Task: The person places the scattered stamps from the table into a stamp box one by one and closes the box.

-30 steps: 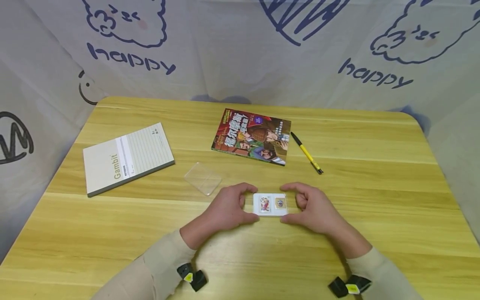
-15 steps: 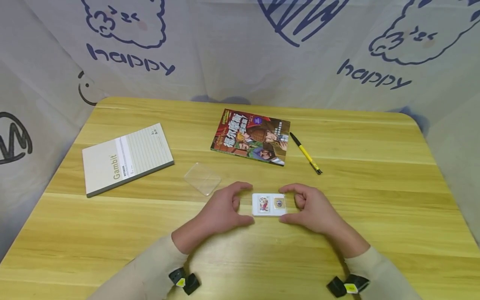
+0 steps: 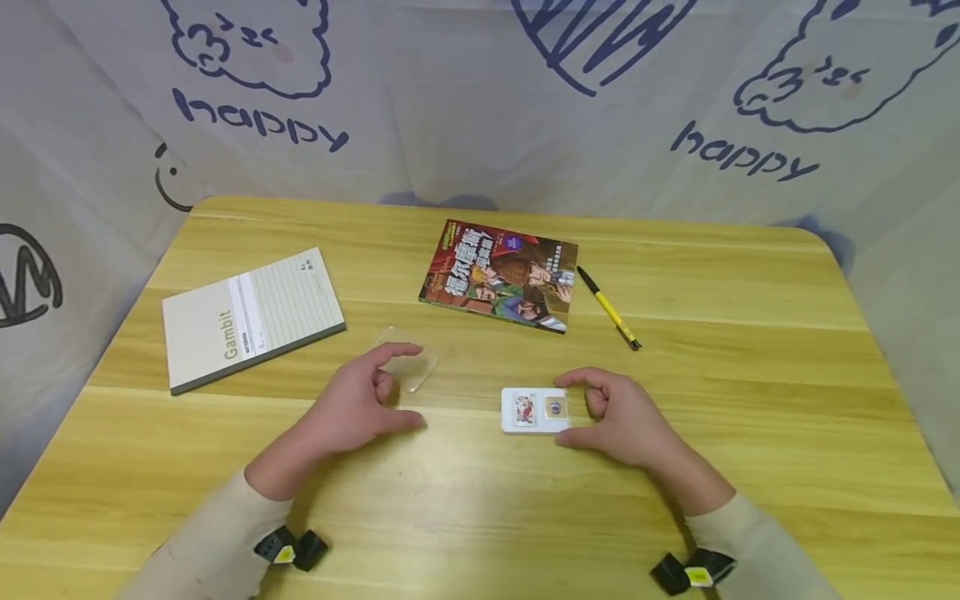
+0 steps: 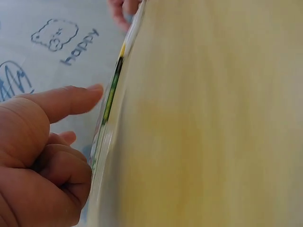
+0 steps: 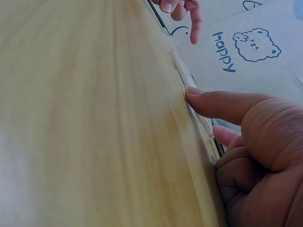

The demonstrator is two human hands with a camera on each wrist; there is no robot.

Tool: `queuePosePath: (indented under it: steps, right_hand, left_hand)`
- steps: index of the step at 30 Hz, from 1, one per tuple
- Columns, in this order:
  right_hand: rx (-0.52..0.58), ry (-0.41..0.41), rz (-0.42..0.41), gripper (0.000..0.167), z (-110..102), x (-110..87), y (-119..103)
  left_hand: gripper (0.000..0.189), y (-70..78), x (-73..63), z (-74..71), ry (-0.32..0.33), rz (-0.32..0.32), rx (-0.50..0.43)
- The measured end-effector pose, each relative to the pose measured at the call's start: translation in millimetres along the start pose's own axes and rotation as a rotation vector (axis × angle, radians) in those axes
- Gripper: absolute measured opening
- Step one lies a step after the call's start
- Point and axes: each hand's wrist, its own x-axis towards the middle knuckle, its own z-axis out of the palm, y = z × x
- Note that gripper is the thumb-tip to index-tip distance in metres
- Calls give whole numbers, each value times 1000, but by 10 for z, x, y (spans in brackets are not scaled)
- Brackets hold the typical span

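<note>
On the table lies a flat white case (image 3: pixel 507 417) with two small square inserts, one a colourful picture and one gold with a round emblem. My right hand (image 3: pixel 626 417) grips its right end, index finger at the far corner and thumb at the near one. In the right wrist view the thumb (image 5: pixel 213 101) meets the case's edge. Farther left, a clear plastic cover (image 3: pixel 418 371) lies flat, partly hidden by my left hand (image 3: pixel 348 408). That hand holds nothing; its index finger and thumb are spread apart, the index finger overlapping the cover in the head view.
A Gambit notebook (image 3: pixel 288 300) lies at the left of the wooden table (image 3: pixel 480 517). Behind the white case is a comic-style book (image 3: pixel 498 275), with a yellow and black pen (image 3: pixel 609 308) to its right. A white drawn-on cloth (image 3: pixel 450 100) hangs behind the table.
My left hand has let go of the white case's left end and moved left to the clear cover. My right hand stays at the case's right end.
</note>
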Motion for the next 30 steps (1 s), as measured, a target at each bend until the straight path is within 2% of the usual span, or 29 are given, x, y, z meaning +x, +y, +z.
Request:
queuePosePath:
  steps: [5, 10, 17, 20, 25, 30]
  right_hand:
    - [7, -5, 0, 62, 14, 13, 15]
    - [10, -1, 7, 61, 17, 14, 20]
    - [20, -5, 7, 61, 20, 13, -1]
    - [24, -5, 7, 61, 22, 14, -8]
    - [21, -4, 5, 60, 22, 16, -8]
    - [17, -2, 8, 60, 21, 14, -1]
  left_hand:
    - [80, -113, 28, -208, 2, -28, 36]
    - [82, -188, 123, -319, -20, -41, 60]
    - [84, -221, 235, -394, -49, -66, 105]
    - [86, -215, 264, -419, -64, -92, 95]
    - [88, -206, 287, -434, -94, -137, 71]
    - [84, -213, 283, -432, -91, -167, 87]
